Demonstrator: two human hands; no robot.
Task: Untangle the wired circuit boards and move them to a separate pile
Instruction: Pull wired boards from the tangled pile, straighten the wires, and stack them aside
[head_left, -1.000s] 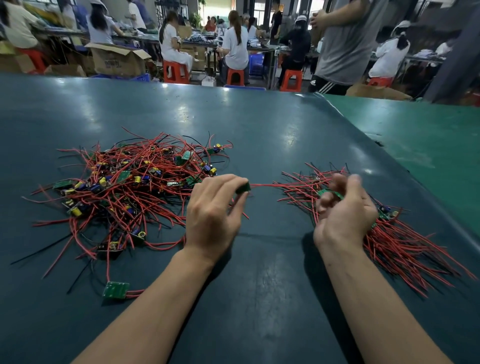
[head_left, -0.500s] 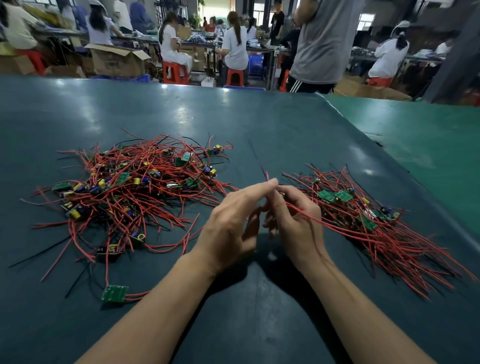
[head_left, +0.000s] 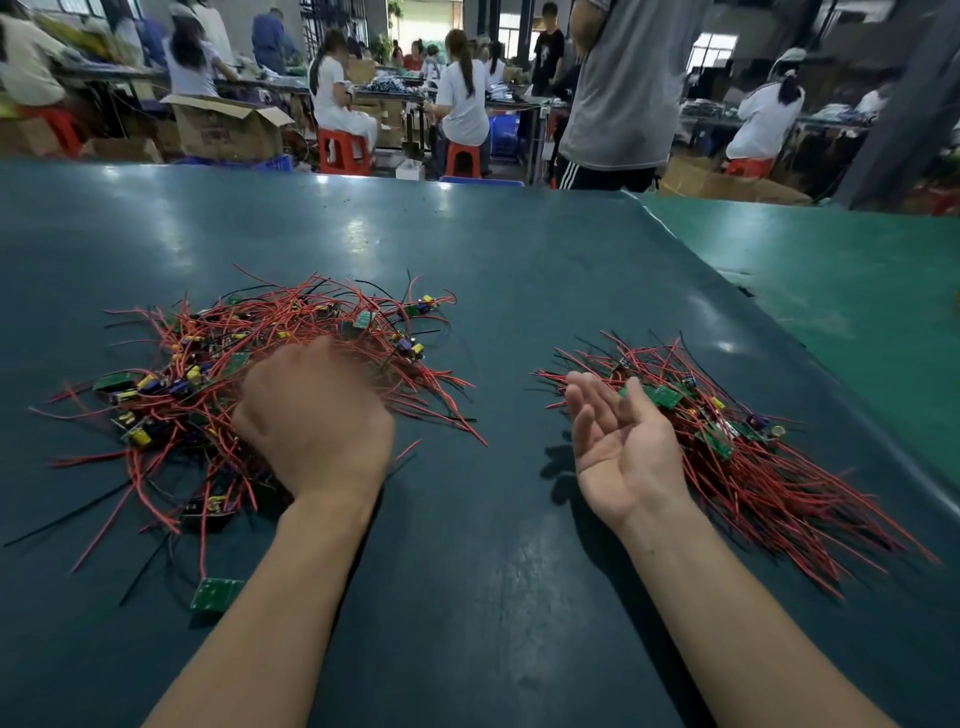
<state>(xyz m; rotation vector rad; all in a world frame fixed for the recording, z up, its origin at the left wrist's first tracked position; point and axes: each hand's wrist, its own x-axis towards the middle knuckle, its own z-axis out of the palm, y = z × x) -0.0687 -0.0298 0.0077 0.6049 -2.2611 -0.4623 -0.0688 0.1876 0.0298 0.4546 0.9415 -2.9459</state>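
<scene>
At the bottom of the frame two bare forearms reach forward over a dark teal surface (head_left: 467, 545), smooth and a little glossy, with pale light spots on it. Near the lower left lies a single small green circuit board (head_left: 215, 593), flat and rectangular, with a thin red wire going up from it to the heap above.

The left hand (head_left: 317, 421) is in the centre left, back of the hand up, fingers curled down into the near right edge of the tangled pile (head_left: 249, 374). The fingertips are hidden in the wires, so I cannot tell if this grip holds one of them. This pile is a loose round nest of thin red and some black wires going in all directions, with small green boards and yellow and purple parts among them.

The right hand (head_left: 618, 441) is in the centre right, palm up, fingers relaxed and spread; its grip is released and holds nothing. Its fingers are just beside the left edge of the sorted pile (head_left: 753, 457). There the green boards lie together at the upper left end, and the red wires run almost parallel, long axis from upper left to lower right.

Across the top of the frame, beyond the surface, people sit on red stools (head_left: 343, 150) near an open cardboard box (head_left: 223, 127).
</scene>
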